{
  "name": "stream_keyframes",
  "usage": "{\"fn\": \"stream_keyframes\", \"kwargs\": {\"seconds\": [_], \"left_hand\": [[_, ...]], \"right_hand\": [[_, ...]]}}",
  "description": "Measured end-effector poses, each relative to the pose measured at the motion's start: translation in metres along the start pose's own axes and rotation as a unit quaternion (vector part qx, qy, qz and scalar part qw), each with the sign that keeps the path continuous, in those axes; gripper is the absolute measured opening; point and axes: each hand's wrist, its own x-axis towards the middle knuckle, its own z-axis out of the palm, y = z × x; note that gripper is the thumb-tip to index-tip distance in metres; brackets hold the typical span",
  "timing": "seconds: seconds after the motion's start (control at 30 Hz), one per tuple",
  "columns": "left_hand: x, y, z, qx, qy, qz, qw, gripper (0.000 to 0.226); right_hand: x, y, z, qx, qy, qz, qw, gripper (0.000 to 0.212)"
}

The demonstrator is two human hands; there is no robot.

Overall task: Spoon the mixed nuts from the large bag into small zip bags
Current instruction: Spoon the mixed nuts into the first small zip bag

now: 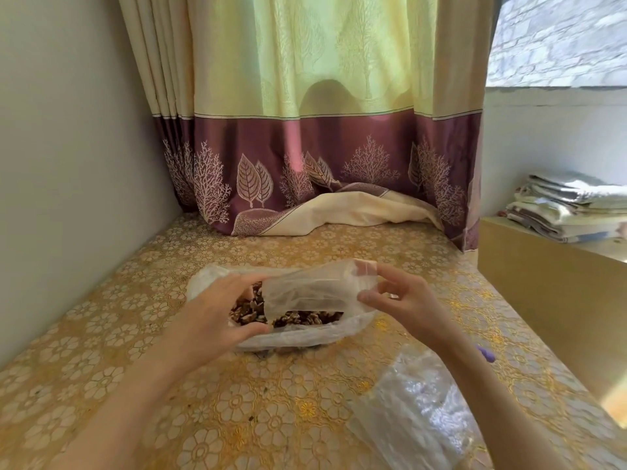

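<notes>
Both hands, left hand (217, 310) and right hand (403, 300), pinch a small zip bag (315, 293) above the large bag (298, 334) of nuts (305, 318), plastic sheets (417, 408) at five o'clock.

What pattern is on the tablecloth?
Golden-yellow tablecloth with a white lace-like flower pattern; head view.

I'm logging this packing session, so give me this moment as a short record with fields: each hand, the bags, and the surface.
left hand: holds one end of the small zip bag
right hand: pinches its other end
small zip bag: empty, held over the large bag
large bag: open, nuts visible
spare bags: near right forearm
surface: floral tablecloth
</notes>
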Motion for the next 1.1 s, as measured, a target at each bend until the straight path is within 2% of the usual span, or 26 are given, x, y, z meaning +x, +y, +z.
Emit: {"fn": "stream_keyframes", "kwargs": {"seconds": [0.03,0.07,0.1,0.17,0.23,0.27,0.33,0.37,0.47,0.53,0.6,0.7,0.8,0.87,0.93,0.97,1.03,1.1], "left_hand": [[0.003,0.007,0.001,-0.079,-0.013,-0.054,0.995,0.075],[0.008,0.014,0.003,-0.175,-0.022,-0.123,0.977,0.083],[0.014,0.021,0.007,-0.277,-0.026,-0.190,0.941,0.094],[0.026,0.026,0.017,-0.474,-0.044,-0.304,0.825,0.102],[0.031,0.024,0.021,-0.612,-0.077,-0.359,0.700,0.070],[0.031,0.023,0.021,-0.645,-0.085,-0.370,0.663,0.051],[0.029,0.020,0.026,-0.666,-0.055,-0.378,0.641,0.027],[0.029,0.019,0.029,-0.649,-0.018,-0.381,0.658,0.022],[0.029,0.024,0.035,-0.482,0.093,-0.352,0.797,0.014],[0.029,0.027,0.036,-0.403,0.125,-0.316,0.850,0.020],[0.027,0.027,0.034,-0.355,0.124,-0.301,0.876,0.032],[0.023,0.023,0.028,-0.309,0.103,-0.311,0.893,0.049],[0.020,0.014,0.019,-0.191,0.168,-0.287,0.924,0.060],[0.020,0.016,0.011,-0.115,0.171,-0.185,0.961,0.069],[0.022,0.026,0.005,-0.030,0.082,-0.044,0.995,0.087],[0.023,0.032,0.005,0.013,0.036,0.014,0.999,0.095],[0.025,0.041,0.009,0.056,-0.019,0.072,0.996,0.100],[0.025,0.043,0.013,0.044,-0.033,0.079,0.995,0.096]], "right_hand": [[0.000,0.000,0.001,-0.001,-0.003,-0.003,1.000,0.038],[-0.001,0.000,0.003,0.001,-0.007,-0.007,1.000,0.037],[-0.001,-0.001,0.006,0.005,-0.008,-0.011,1.000,0.037],[-0.001,-0.001,0.013,0.015,-0.004,-0.008,1.000,0.035],[-0.004,0.001,0.017,0.020,0.004,0.006,1.000,0.033],[-0.005,0.004,0.017,0.022,0.006,0.013,1.000,0.034],[-0.008,0.009,0.019,0.016,0.002,0.023,1.000,0.040],[-0.010,0.011,0.021,0.012,0.000,0.027,1.000,0.043],[-0.012,0.010,0.026,0.025,0.003,0.030,0.999,0.046],[-0.012,0.007,0.026,0.047,0.012,0.024,0.999,0.044],[-0.013,0.005,0.026,0.054,0.017,0.023,0.998,0.040],[-0.014,0.000,0.027,0.025,0.019,0.015,0.999,0.034],[-0.014,-0.003,0.028,0.001,0.035,0.024,0.999,0.035],[-0.013,-0.005,0.029,-0.015,0.032,0.026,0.999,0.035],[-0.013,-0.009,0.033,-0.019,0.020,0.019,0.999,0.038],[-0.013,-0.012,0.036,-0.021,0.016,0.012,1.000,0.039],[-0.013,-0.019,0.040,-0.030,0.009,-0.001,1.000,0.038],[-0.014,-0.024,0.043,-0.028,0.006,-0.008,1.000,0.041]]}}
